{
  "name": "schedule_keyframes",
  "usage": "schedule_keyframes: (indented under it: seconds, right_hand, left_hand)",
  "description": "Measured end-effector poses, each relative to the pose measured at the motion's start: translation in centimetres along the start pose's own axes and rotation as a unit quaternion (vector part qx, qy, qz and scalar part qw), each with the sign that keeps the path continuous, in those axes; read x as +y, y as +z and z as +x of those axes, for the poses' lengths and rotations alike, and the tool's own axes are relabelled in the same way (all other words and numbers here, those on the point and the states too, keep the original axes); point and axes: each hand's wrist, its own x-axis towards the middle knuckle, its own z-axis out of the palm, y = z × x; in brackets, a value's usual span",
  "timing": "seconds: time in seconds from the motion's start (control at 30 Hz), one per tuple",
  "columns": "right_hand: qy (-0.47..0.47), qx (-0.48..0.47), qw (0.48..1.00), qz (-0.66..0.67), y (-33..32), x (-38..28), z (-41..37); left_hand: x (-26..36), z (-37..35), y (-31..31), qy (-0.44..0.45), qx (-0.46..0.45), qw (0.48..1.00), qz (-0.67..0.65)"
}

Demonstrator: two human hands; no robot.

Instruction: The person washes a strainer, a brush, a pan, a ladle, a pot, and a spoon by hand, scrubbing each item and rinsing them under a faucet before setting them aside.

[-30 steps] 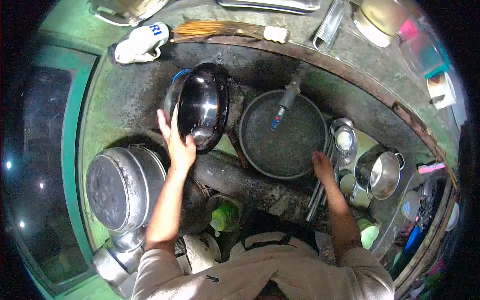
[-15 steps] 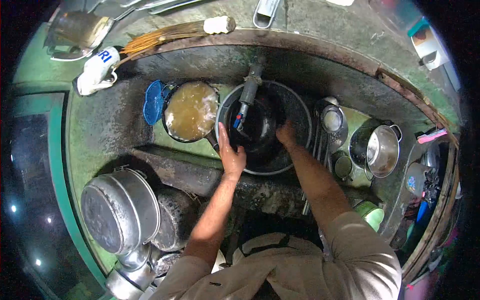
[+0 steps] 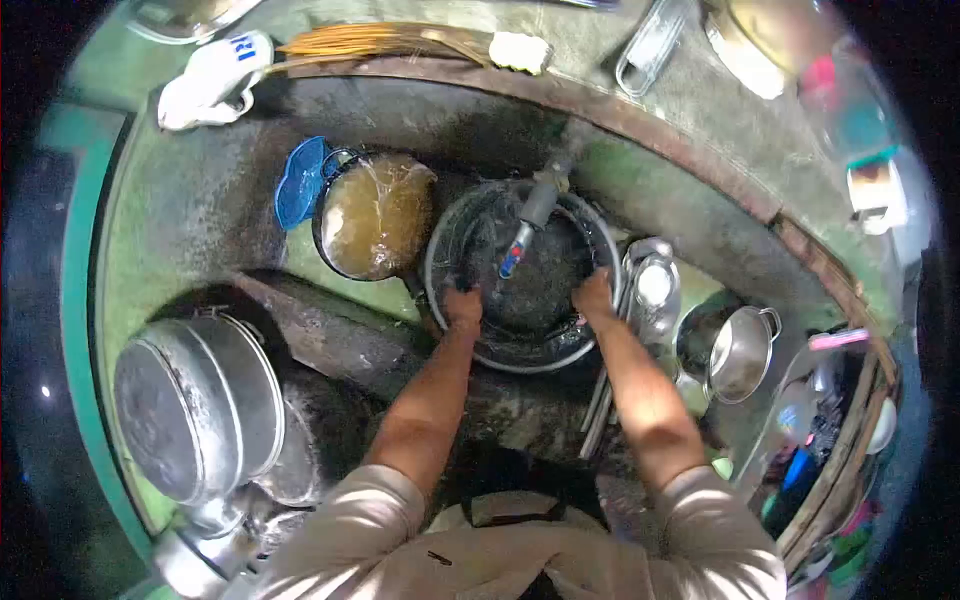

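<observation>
A large round basin (image 3: 485, 357) with a grey rim stands under the tap (image 3: 520, 238), and a dark round vessel sits inside it. My left hand (image 3: 463, 304) is closed at the left side of that dark vessel's edge. On the right side, my right hand (image 3: 593, 293) is closed on the same edge. To the left of the basin is a pan (image 3: 378, 217) of cloudy brownish water, its dark handle pointing toward the basin. A blue plastic basket (image 3: 302, 184) lies beside the pan.
Large metal pots (image 3: 200, 410) are stacked at the lower left. On the right are a steel pot (image 3: 742, 355) and metal dishes (image 3: 655, 285). A stick broom (image 3: 350, 42) and a white jug (image 3: 215, 85) lie along the back ledge.
My left hand has moved from the basin's outer rim to inside it and closed. My right hand has come nearer the basin's right rim. The dark vessel now sits level, and the view has shifted.
</observation>
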Motion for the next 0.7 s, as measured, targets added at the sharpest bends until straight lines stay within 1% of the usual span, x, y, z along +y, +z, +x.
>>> schedule_keyframes:
  seconds: [0.03,0.07,0.1,0.13,0.17,0.2,0.23,0.27,0.3,0.37,0.43,0.5,0.57,0.6,0.63,0.67,0.7]
  right_hand:
    - [0.004,0.033,0.999,0.040,-1.7,0.2,-1.2]
    - [-0.037,0.080,0.991,0.103,-7.9,-1.9,-5.4]
    - [0.022,0.011,0.973,0.229,-12.8,-4.6,-8.5]
    - [-0.020,0.030,0.960,0.276,-15.3,-6.1,-11.1]
    - [-0.030,0.034,0.956,0.289,-16.8,-7.2,-12.9]
    - [-0.060,0.047,0.954,0.289,-18.0,-8.1,-14.8]
    - [-0.092,0.059,0.951,0.291,-19.1,-9.0,-16.7]
    - [-0.132,0.092,0.962,0.220,-20.2,-10.3,-18.8]
    - [-0.171,0.121,0.967,0.147,-21.3,-11.4,-20.9]
    - [-0.221,0.103,0.970,0.028,-21.4,-13.1,-23.6]
    - [-0.169,0.061,0.983,-0.035,-21.6,-15.6,-26.1]
    - [-0.180,0.049,0.982,-0.037,-21.1,-15.7,-25.9]
    - [-0.187,0.038,0.981,-0.033,-21.5,-15.4,-26.0]
    - [-0.215,0.095,0.972,-0.031,-22.5,-14.6,-25.7]
    - [-0.241,0.152,0.958,-0.029,-23.6,-13.6,-25.4]
    - [-0.174,0.097,0.972,0.125,-25.0,-12.3,-25.2]
    - [-0.102,0.040,0.955,0.276,-26.6,-10.6,-24.8]
  left_hand:
    - [-2.4,2.3,1.4,0.167,-0.034,0.976,-0.135]
    - [-2.7,1.5,2.0,0.243,-0.039,0.946,-0.211]
    - [-3.0,0.6,2.5,0.317,-0.057,0.903,-0.283]
    - [-1.2,-2.5,1.3,0.140,-0.130,0.922,-0.336]
    - [0.1,-4.4,0.8,-0.038,-0.204,0.904,-0.374]
    - [-0.4,-4.2,3.0,0.084,-0.223,0.932,-0.272]
    - [0.2,-5.0,3.8,0.135,-0.239,0.929,-0.247]
    - [1.3,-6.9,4.2,0.174,-0.255,0.922,-0.235]
    - [2.2,-8.8,4.8,0.199,-0.273,0.914,-0.225]
    - [3.5,-13.6,5.4,0.239,-0.309,0.899,-0.199]
    - [4.0,-17.6,4.9,0.272,-0.339,0.883,-0.178]
    - [4.4,-19.6,3.9,0.292,-0.373,0.865,-0.166]
    - [4.7,-19.2,2.6,0.268,-0.419,0.848,-0.182]
    - [4.9,-18.4,1.8,0.242,-0.450,0.836,-0.199]
    - [4.7,-17.0,0.6,0.188,-0.490,0.818,-0.235]
    - [4.5,-16.0,-1.0,0.108,-0.542,0.787,-0.274]
    - [4.0,-15.0,-3.1,0.009,-0.589,0.736,-0.335]
